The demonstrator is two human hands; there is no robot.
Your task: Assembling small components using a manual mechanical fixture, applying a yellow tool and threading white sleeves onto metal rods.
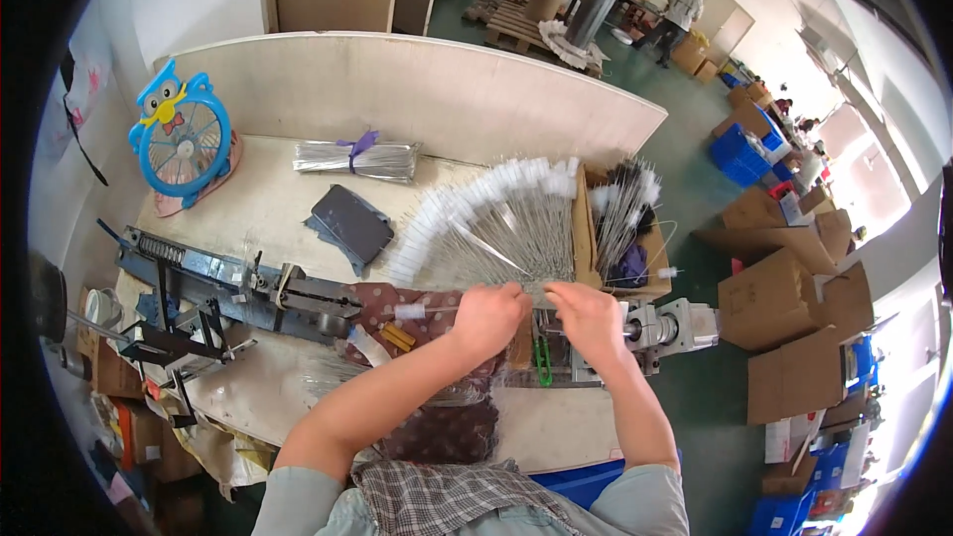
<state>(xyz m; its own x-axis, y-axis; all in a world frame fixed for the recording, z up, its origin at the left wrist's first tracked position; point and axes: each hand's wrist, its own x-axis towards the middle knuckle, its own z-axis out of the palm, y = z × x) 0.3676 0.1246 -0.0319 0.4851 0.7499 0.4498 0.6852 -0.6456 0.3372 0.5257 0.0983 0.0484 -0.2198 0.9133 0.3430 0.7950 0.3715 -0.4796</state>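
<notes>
My left hand (493,318) is closed on the thin wire stem of a small brush with a white bristle head (409,312); the head points left, over a brown dotted cloth (437,432). Close on its right, my right hand (588,320) is closed too, thumb and fingers pinched together in front of a metal machine; what lies in the pinch is too small to make out. Just beyond both hands, many similar wire brushes (486,223) fan out on the table, white heads facing away. Below the right hand shows a green looped piece (542,360) on the machine.
A cardboard box (586,238) of more brushes adjoins the fan. Behind lie a tied wire bundle (357,160) and dark pads (351,225). A blue toy-shaped fan (185,144) stands back left. A long metal fixture (233,283) spans the left; a motor-like unit (675,328) sits right.
</notes>
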